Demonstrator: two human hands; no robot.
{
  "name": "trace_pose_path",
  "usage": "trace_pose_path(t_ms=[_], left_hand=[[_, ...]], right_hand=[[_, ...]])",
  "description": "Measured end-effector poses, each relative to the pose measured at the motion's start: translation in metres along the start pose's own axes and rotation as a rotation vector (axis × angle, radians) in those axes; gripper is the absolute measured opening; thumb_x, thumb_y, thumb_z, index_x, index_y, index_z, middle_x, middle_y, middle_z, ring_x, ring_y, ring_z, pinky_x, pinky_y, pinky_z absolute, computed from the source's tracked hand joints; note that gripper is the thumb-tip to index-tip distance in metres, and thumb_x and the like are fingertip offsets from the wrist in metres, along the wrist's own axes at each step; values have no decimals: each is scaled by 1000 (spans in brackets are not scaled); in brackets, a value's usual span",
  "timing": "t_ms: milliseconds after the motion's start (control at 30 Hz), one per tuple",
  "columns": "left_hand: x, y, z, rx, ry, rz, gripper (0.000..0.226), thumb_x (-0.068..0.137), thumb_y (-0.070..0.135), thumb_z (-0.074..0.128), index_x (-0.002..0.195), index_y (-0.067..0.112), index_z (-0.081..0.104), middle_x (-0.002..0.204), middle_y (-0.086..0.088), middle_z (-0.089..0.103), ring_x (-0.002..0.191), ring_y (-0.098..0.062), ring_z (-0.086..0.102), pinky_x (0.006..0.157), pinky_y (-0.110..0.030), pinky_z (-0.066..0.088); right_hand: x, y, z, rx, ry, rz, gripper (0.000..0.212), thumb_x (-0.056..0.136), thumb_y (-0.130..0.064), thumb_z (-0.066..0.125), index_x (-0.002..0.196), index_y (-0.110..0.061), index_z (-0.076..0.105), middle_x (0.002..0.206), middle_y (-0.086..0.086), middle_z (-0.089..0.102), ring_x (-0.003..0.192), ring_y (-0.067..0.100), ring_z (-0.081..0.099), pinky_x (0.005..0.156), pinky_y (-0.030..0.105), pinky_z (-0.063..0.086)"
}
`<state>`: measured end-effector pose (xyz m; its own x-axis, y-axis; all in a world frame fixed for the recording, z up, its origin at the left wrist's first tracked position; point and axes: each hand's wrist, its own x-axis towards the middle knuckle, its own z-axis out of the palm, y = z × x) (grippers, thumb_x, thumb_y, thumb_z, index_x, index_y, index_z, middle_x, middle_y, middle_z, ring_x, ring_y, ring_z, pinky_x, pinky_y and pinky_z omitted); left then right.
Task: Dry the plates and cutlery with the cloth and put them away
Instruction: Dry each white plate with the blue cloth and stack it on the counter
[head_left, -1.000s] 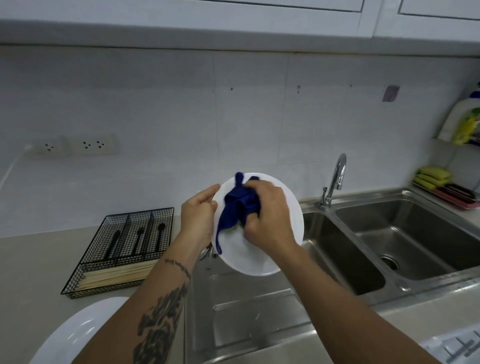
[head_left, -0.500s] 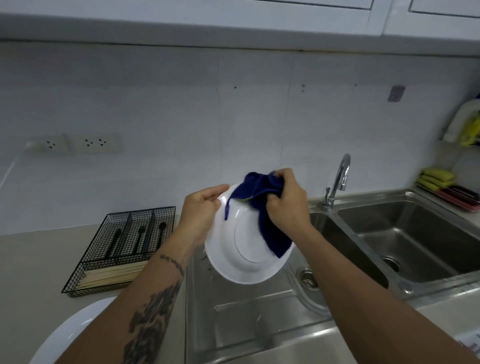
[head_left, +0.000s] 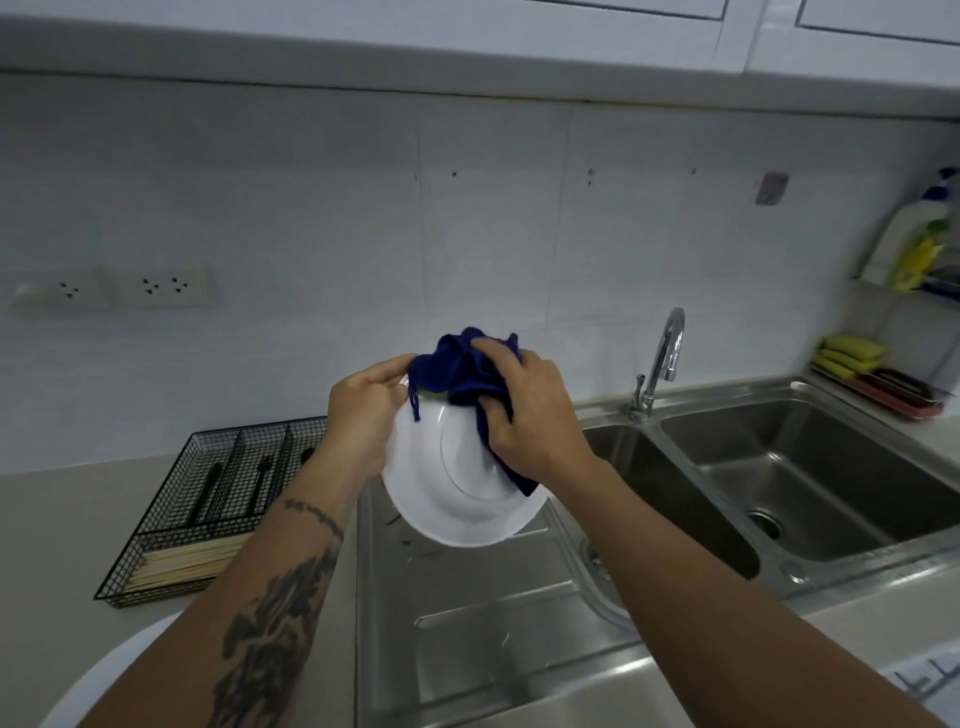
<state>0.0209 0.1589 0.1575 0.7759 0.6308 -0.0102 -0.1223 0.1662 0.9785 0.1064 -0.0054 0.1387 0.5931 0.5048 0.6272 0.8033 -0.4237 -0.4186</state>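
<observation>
While the plate (head_left: 457, 499) is held tilted over the sink's draining board (head_left: 467, 613), the head view puts the job somewhere in its middle. The underside of the plate, with its foot ring, faces the camera, and the blue cloth (head_left: 467, 369) is bunched over its upper rim, so drying looks to be in hand rather than finished. On the worktop (head_left: 57, 525) at the left stands a wire tray (head_left: 171, 525) with dark cutlery (head_left: 210, 486) in its back compartments and pale sticks in the front one; these appear already put away. A second white plate (head_left: 104, 680) shows at the lower left edge, on the worktop; whether it is dried cannot be told. No other wet cutlery shows clearly, though small marks on the draining board below the plate are too blurred to name. Judging by this, the held plate has yet to be stowed.

The left hand (head_left: 363, 415) grips the plate at its upper left rim, fingers curled round the edge, thumb by the cloth. The right hand (head_left: 530, 415) clutches the cloth, fingers closed on the wad and pressing it against the plate's upper right part; a tail of cloth hangs down behind the wrist. So the plate lies between both grips, below and between the hands, well above the steel.
</observation>
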Motion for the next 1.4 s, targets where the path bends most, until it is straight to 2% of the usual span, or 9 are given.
trace_pose_path(t_ms=[267, 400, 633, 733, 833, 1000, 1133, 1267, 1400], left_hand=[[9, -16, -10, -193, 232, -36, 47, 89, -11, 49, 123, 14, 69, 114, -2, 72, 100, -23, 70, 88, -38, 58], [10, -25, 2, -239, 248, -68, 48, 90, -10, 46, 122, 18, 69, 114, -1, 72, 98, -23, 70, 76, -32, 60], [7, -25, 19, -253, 274, -111, 44, 71, -11, 42, 85, 9, 78, 92, -14, 74, 80, -32, 68, 70, -48, 59], [10, -25, 8, -287, 342, -184, 30, 82, -6, 48, 79, 10, 74, 82, -9, 72, 67, -24, 68, 55, -36, 60], [14, -19, -4, -288, 370, -176, 35, 84, -8, 47, 78, 15, 74, 81, -2, 71, 65, -20, 65, 44, -26, 53], [13, -16, -12, -163, 177, -110, 58, 81, -17, 37, 88, 24, 79, 95, -2, 75, 78, -25, 67, 64, -31, 57], [9, -21, -1, -35, 16, -125, 48, 91, -11, 45, 114, 21, 72, 112, -1, 71, 100, -25, 69, 76, -32, 57], [6, -27, 12, 49, -112, -162, 37, 88, -2, 54, 99, 25, 77, 106, -9, 75, 101, -32, 69, 88, -45, 57], [5, -23, 7, -86, -136, -207, 27, 83, -4, 60, 106, 4, 73, 108, -25, 70, 98, -40, 66, 92, -54, 53]], right_hand=[[-43, 29, 27, 245, 91, 516, 52, 93, -20, 58, 143, -22, 44, 125, 7, 54, 117, 28, 52, 98, 33, 40], [-46, 5, 37, 224, 179, 450, 58, 94, -17, 57, 148, -23, 38, 137, 7, 35, 122, 19, 38, 105, 25, 28], [-55, -13, 41, -119, -15, -20, 61, 85, -10, 58, 143, -24, 44, 133, 16, 43, 108, 29, 44, 84, 40, 51], [-72, 7, 38, -201, -95, -163, 59, 82, -12, 58, 138, -27, 48, 134, 15, 45, 105, 30, 47, 81, 39, 52], [-88, 35, 33, -58, -57, -29, 61, 80, -7, 58, 136, -27, 49, 134, 12, 47, 107, 27, 48, 90, 39, 50], [-48, 60, 12, 226, 41, 494, 48, 91, -1, 54, 135, -20, 54, 125, 8, 56, 112, 27, 55, 95, 33, 42], [-5, 51, -4, 107, -22, 440, 51, 87, -1, 53, 135, -20, 56, 122, 9, 57, 112, 29, 55, 94, 34, 43], [12, 11, 4, 8, -128, 252, 59, 82, -6, 52, 136, -28, 54, 133, 8, 50, 120, 31, 44, 102, 40, 41], [-4, -18, 19, 9, -163, 87, 58, 81, -10, 51, 134, -31, 55, 130, 3, 47, 112, 24, 39, 93, 35, 43]])
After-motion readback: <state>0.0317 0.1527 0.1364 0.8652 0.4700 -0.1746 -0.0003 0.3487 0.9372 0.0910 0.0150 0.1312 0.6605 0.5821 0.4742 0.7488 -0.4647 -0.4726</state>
